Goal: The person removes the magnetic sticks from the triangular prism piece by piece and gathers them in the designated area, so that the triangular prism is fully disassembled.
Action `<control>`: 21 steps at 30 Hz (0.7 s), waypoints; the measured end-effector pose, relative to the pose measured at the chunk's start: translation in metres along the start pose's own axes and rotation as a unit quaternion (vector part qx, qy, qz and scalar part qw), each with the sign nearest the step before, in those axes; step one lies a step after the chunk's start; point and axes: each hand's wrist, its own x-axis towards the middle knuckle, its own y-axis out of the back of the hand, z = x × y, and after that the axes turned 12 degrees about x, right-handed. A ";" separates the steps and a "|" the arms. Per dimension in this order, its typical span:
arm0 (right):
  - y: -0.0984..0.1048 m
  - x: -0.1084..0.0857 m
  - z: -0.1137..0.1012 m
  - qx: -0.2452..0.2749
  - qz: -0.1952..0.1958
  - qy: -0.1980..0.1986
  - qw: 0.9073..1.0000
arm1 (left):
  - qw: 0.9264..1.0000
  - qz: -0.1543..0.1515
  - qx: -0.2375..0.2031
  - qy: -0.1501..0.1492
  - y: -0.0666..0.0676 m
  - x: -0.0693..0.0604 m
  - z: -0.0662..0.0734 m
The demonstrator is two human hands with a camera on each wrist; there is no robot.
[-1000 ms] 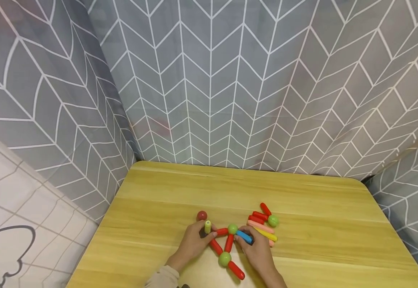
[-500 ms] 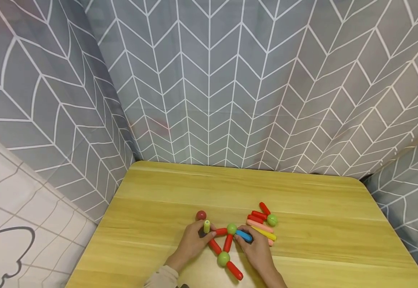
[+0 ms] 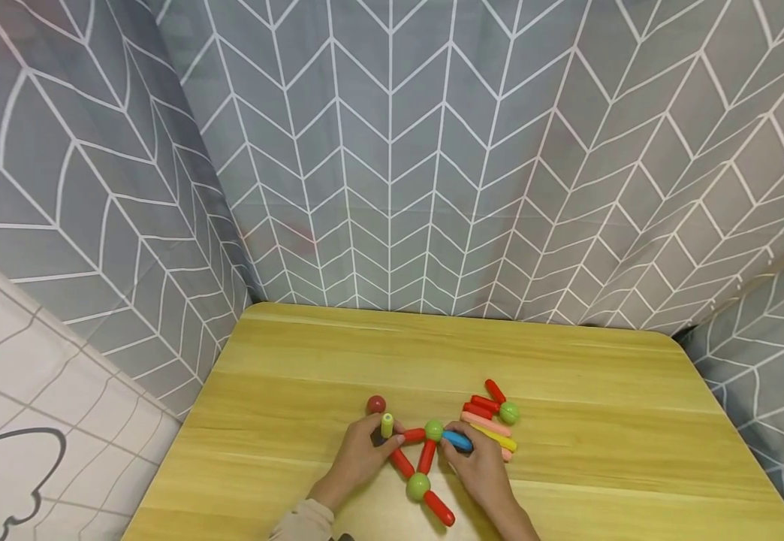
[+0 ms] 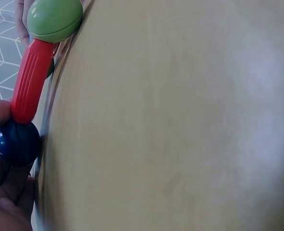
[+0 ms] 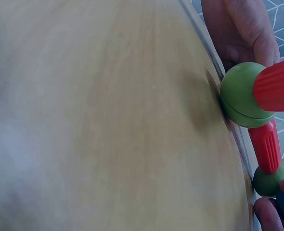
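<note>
Head view shows a toy shape lying on the yellow wooden table, between the two hands. Three ridged red sticks make a triangle, so that part looks done. Its corners are a far round green ball, a near round green ball and a shiny dark blue ball, seen best from the left wrist. The left hand holds the dark blue ball, and a light yellow-green stick stands up there. The right hand pinches a smooth bright blue stick that seems to touch the far green ball; I cannot tell if it is stuck on. A fourth red stick pokes out from the near green ball, with no ball on its other end. Some pieces look left over: a round dark red ball by the left hand, and, near the right hand, short red sticks, pale pink sticks, a long yellow stick and a spare green ball.
</note>
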 end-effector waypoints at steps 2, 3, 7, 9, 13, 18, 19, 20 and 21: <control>0.000 0.000 -0.001 -0.010 0.001 0.003 1.000 | 1.000 0.001 0.002 0.000 0.000 0.000 -0.001; 0.000 0.001 -0.001 -0.012 0.002 0.003 1.000 | 1.000 0.002 0.003 0.000 0.000 0.000 -0.001; 0.000 0.000 -0.002 -0.010 0.000 -0.002 1.000 | 1.000 0.000 0.000 -0.001 -0.001 0.000 -0.002; 0.000 0.000 -0.002 -0.009 -0.001 -0.005 1.000 | 1.000 0.000 0.000 0.000 -0.001 0.000 -0.001; -0.001 0.000 -0.003 -0.007 0.001 -0.006 1.000 | 1.000 0.001 0.000 0.004 -0.001 0.000 -0.001; 0.000 0.001 -0.003 -0.004 -0.002 -0.008 1.000 | 1.000 0.001 0.003 0.007 -0.001 0.000 0.000; 0.000 0.001 -0.003 -0.003 -0.004 -0.008 1.000 | 1.000 0.001 0.004 0.007 0.000 0.000 0.000; 0.000 0.002 -0.003 -0.005 -0.004 -0.007 1.000 | 1.000 0.001 0.003 0.008 0.000 0.000 0.001; 0.000 0.002 -0.003 -0.006 -0.005 -0.005 1.000 | 1.000 0.001 0.004 0.007 0.000 0.000 0.001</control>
